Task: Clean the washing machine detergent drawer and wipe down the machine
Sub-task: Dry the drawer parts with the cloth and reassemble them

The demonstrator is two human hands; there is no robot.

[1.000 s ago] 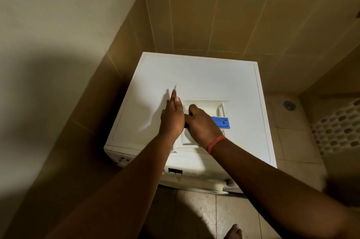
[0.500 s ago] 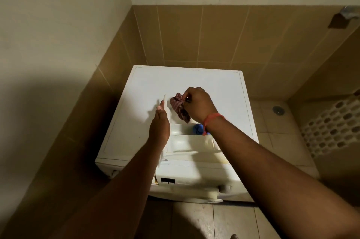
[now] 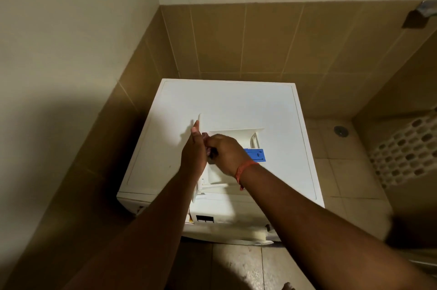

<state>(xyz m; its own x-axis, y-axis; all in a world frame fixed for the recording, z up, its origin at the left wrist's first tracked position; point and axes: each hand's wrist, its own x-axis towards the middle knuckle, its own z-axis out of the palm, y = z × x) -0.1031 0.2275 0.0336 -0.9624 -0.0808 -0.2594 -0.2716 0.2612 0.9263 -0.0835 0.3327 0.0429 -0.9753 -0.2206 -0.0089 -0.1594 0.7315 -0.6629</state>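
Both hands work at the white plastic detergent drawer (image 3: 233,147) lying on the white washing machine (image 3: 236,110) top.
Left hand (image 3: 192,155) braces the drawer's left edge, fingers straight, pressed together; right hand (image 3: 224,155) fingers curl round a dark cloth (image 3: 212,152) inside; bare top behind.

Two bare forearms without sleeves, thin red-orange thread band (image 3: 243,169) tied around right wrist
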